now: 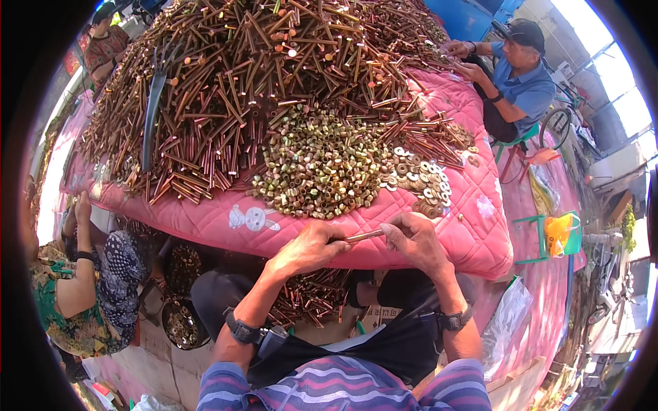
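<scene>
Left hand (308, 246) and right hand (419, 241) pinch a bolt (364, 236) — it bridges them (one end each).

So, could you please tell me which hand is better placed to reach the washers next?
Probably the right hand: it lies nearer the washers, below them in the picture, while the left hand is farther leftward. Both hold the metal rod.

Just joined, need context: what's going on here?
The person's left grip and right grip hold a coppery rod between them over the near edge of the pink quilted cover. Beyond lie a pile of nuts, washers to its right, and a heap of bolts. A co-worker sits at upper right.
</scene>
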Demonstrator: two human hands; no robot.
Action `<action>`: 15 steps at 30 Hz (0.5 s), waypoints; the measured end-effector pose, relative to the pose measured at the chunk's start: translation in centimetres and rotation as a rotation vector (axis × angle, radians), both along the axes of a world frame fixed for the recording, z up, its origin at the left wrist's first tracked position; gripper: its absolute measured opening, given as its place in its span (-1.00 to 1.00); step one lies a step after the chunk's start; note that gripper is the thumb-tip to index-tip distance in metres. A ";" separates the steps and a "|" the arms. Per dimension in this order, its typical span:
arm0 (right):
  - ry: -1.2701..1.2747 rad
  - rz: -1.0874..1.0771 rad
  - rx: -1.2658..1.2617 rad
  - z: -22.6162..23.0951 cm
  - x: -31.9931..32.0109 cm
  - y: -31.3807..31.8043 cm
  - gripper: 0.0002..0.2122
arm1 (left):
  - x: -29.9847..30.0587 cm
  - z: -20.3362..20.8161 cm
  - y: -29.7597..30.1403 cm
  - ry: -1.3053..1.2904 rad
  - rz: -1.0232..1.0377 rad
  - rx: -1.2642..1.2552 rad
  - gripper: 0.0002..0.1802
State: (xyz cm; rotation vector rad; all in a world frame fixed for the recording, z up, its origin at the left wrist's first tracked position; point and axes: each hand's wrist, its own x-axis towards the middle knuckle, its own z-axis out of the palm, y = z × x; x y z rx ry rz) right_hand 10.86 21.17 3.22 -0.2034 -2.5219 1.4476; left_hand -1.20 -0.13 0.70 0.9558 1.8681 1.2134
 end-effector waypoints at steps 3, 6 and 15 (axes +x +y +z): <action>-0.302 0.006 -0.089 0.1 0.3 0.4 -0.59 | -0.1 -0.7 -0.1 0.028 -0.001 0.021 -0.77; -0.377 -0.051 -0.157 -0.2 0.5 0.2 -0.58 | 0.0 -0.9 0.0 0.034 -0.010 0.007 -0.76; -0.578 0.014 -0.320 0.1 1.0 1.2 -0.56 | -0.1 -1.3 -0.1 0.035 -0.027 0.050 -0.74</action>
